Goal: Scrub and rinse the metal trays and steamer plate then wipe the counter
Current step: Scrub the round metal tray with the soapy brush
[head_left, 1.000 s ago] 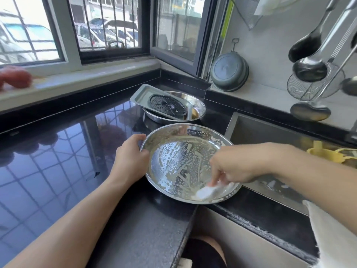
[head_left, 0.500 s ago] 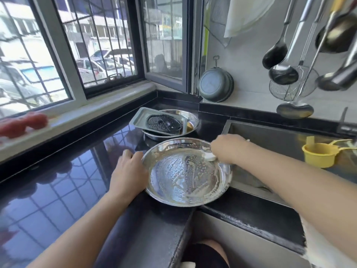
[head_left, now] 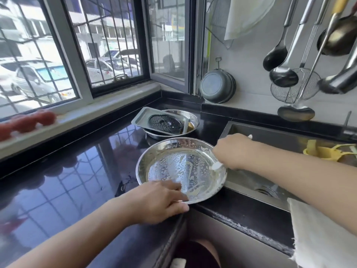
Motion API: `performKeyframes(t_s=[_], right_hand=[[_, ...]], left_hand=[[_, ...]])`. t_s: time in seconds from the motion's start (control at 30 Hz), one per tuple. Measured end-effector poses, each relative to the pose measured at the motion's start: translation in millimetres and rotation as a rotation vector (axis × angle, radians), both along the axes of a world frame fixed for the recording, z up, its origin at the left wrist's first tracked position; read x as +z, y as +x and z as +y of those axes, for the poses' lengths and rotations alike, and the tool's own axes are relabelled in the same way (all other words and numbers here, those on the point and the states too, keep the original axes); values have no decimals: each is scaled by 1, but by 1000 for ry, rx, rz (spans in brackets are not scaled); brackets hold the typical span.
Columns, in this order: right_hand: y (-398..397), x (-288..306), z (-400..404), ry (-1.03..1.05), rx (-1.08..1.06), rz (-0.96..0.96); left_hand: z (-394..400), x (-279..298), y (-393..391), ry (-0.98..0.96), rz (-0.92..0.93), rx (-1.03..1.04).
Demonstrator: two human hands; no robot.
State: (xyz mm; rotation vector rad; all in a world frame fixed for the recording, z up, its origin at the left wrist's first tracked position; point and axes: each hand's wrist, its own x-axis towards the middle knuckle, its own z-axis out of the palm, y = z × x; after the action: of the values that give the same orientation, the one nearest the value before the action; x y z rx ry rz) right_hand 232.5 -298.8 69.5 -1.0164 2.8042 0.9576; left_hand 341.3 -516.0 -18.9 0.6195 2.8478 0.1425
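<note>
Round tray [head_left: 173,171]: left hand [head_left: 156,200] shifted from side rim to near rim.

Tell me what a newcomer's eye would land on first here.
First, the round shiny steel tray, filmed with soapy foam, on the glossy black counter at the sink's edge. The left hand grips its near rim while the right hand scrubs its far right side with a white scrubber. Behind it, a grey rectangular tray lies across a steel bowl.

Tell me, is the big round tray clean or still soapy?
Soapy. White suds streak the round tray while the right hand scrubs it with a white cloth.
</note>
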Motion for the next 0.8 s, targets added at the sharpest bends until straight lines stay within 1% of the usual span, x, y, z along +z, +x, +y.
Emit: performKeyframes(t_s=[0.07, 0.13, 0.23, 0.3, 0.4, 0.5, 0.57, 0.63, 0.7, 0.8], right_hand=[[-26, -4, -14, 1, -14, 63], [-54, -2, -31, -23, -25, 83], [-85, 1, -57, -16, 70, 74], [-98, 0, -70, 43, 127, 66], [-100, 3, -73, 119, 146, 66], [-89, 0, -51, 182, 55, 48], [-84, 2, -35, 152, -38, 35], [-87, 4, -31, 59, -83, 111], [-93, 5, -44, -26, -63, 188], [-94, 0, -88, -79, 21, 168]], left_hand=[[-1, -1, 0, -65, 34, -68], [-2, -4, -3, -85, 49, -105], [-6, -8, -12, -73, 50, -133], [-7, -10, -13, -72, 51, -148], [-10, -11, -16, -59, 43, -159], [-12, -10, -19, -31, 71, -204], [-15, -12, -18, 4, 92, -261], [-18, -12, -18, 4, 98, -316], [-19, -10, -20, 2, 73, -337], [-19, -6, -22, 1, 43, -334]])
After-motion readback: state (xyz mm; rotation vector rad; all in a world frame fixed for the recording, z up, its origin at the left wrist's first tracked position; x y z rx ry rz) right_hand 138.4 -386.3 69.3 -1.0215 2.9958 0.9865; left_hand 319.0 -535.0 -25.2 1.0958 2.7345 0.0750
